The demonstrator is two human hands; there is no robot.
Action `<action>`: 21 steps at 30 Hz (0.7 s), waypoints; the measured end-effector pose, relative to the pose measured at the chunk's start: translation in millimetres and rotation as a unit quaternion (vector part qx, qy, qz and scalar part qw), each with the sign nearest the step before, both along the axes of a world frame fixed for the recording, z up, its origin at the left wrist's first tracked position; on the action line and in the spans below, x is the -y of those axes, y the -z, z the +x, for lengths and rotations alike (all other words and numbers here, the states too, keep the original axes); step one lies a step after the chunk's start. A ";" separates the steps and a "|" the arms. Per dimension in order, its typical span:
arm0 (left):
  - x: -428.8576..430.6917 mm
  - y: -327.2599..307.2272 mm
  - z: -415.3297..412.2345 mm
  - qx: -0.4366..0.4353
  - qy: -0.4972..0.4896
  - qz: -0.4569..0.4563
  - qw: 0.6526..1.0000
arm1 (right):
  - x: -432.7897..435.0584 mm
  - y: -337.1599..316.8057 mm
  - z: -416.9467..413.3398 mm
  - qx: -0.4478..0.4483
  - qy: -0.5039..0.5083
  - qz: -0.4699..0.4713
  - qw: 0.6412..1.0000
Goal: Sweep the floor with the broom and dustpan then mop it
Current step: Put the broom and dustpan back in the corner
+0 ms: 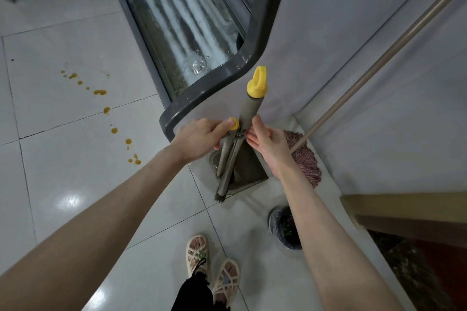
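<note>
One grey broom [249, 108] and one grey dustpan [246, 169], each yellow-capped, are standing together at frame centre. The left hand [199, 139] is grasping the dustpan's handle. The right hand [267, 144] is touching the broom's shaft, though I cannot tell whether it is grasping. One pink mop [305, 159] is leaning just right of them, and a trail of orange drops [101, 92] is dotting the floor [75, 159] at left.

The left forearm [113, 199] and right forearm [316, 222] are bare along all their visible length. The feet wear cream sandals of woven, knotted cord with open toes. The left sandal [197, 251] carries a small green flower ornament, the right sandal [226, 279] a pale bluish one. Black trouser fabric [193, 293] hangs at the ankles, with a black cord tie [201, 263] at its hem.
</note>
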State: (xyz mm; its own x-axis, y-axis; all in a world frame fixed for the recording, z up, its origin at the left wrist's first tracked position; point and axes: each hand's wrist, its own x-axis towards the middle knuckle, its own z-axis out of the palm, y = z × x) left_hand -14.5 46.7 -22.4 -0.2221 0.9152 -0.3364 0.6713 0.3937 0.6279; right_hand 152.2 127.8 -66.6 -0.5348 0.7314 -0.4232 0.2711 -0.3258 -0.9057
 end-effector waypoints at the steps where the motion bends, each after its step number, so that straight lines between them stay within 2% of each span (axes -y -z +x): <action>1: -0.3 -0.2 0.4 0.001 0.002 0.000 1.000 | -0.8 1.0 1.8 -0.004 -0.001 -0.006 1.000; 11: -2.0 0.3 -0.9 0.006 0.001 0.008 1.000 | 5.3 0.1 -6.3 -0.031 0.024 -0.016 0.999; 17: 2.9 -1.3 -4.7 0.070 -0.024 0.003 0.997 | 14.5 -11.8 -2.0 -0.031 0.046 -0.068 0.996; 21: 4.5 -9.3 -2.8 0.049 -0.031 0.028 0.998 | 22.6 -28.1 -5.0 -0.009 0.065 -0.078 0.995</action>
State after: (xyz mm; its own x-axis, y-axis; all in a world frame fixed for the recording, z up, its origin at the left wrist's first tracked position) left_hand -17.3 42.2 -13.1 -0.2474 0.9185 -0.3084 0.5812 0.3953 0.7113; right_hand 147.2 105.2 -38.5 -0.4489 0.7209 -0.5281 0.2012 -0.4942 -0.8457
